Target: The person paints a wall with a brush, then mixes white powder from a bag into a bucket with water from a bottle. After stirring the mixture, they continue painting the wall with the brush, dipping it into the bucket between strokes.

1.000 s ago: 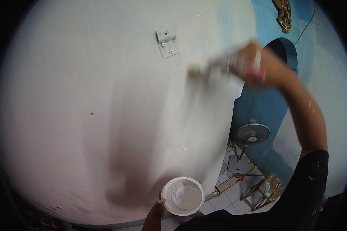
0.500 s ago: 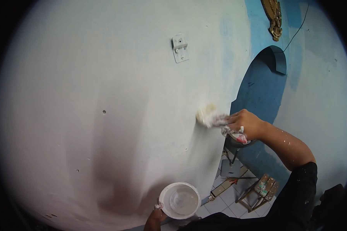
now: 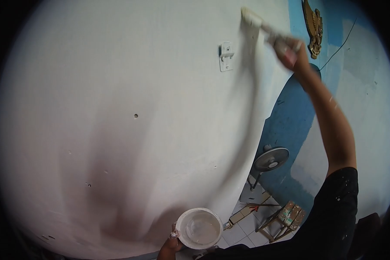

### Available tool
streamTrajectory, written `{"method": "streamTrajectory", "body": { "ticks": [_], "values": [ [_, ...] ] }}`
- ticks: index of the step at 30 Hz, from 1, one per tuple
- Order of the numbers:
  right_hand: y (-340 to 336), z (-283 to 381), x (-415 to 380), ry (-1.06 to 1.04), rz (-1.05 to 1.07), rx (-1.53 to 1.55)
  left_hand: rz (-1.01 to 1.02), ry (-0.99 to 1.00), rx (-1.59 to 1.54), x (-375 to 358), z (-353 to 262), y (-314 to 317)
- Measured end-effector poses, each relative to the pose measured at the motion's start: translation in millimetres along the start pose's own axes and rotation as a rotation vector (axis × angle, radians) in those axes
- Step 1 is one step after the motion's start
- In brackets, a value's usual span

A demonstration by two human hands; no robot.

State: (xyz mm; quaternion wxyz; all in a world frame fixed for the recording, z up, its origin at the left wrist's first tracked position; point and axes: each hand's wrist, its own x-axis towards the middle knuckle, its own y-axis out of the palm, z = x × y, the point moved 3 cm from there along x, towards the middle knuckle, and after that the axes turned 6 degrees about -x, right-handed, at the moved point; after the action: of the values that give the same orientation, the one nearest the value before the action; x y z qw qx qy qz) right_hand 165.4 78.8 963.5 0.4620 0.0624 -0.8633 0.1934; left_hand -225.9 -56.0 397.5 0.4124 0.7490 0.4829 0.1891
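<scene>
My right hand [image 3: 289, 53] is raised high at the upper right, closed around the handle of a paintbrush [image 3: 252, 18]. The pale bristles meet the white-painted wall [image 3: 177, 95], above and to the right of a small metal bracket [image 3: 225, 57]. Motion blurs the hand and handle a little. Low in the view, my left hand [image 3: 173, 240] grips the left side of a white bucket [image 3: 199, 229] by its rim. Thin whitish liquid shows inside the bucket. White paint spots the left thumb.
A blue arched recess [image 3: 286, 125] lies right of the wall's edge. Below it stand a grey fan [image 3: 271, 159] and a paint-stained wooden stool [image 3: 289, 216] on the tiled floor [image 3: 245, 229]. A carved brown ornament [image 3: 314, 30] hangs at upper right, near a dark wire [image 3: 340, 47].
My right hand has swept the brush upward along the wall, from beside the recess to above the bracket. The view has shifted slightly. My left hand still holds the bucket low down.
</scene>
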Motion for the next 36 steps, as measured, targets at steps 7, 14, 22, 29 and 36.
{"method": "streamTrajectory", "body": {
  "ticks": [7, 14, 22, 29, 36],
  "values": [
    [11.8, 133.3, -133.1, 0.165, 0.46, 0.466, 0.005, 0.018, -0.025, -11.3, -10.0, 0.5],
    [-6.5, 63.7, -60.2, 0.016, 0.183, 0.441, 0.032, 0.027, 0.064, -7.0, -20.1, 14.4],
    [-49.0, 136.5, 9.8, 0.04, -0.254, 0.319, -0.042, 0.107, 0.033, -35.8, -20.7, -2.2],
    [12.0, 245.1, 12.6, -0.142, -0.198, 0.217, -0.221, 0.325, 0.078, -59.9, -21.9, 3.9],
    [75.1, 304.3, -55.5, -0.693, 0.134, 0.55, -0.443, 0.555, 0.069, -62.6, -17.2, 15.0]
  ]
}}
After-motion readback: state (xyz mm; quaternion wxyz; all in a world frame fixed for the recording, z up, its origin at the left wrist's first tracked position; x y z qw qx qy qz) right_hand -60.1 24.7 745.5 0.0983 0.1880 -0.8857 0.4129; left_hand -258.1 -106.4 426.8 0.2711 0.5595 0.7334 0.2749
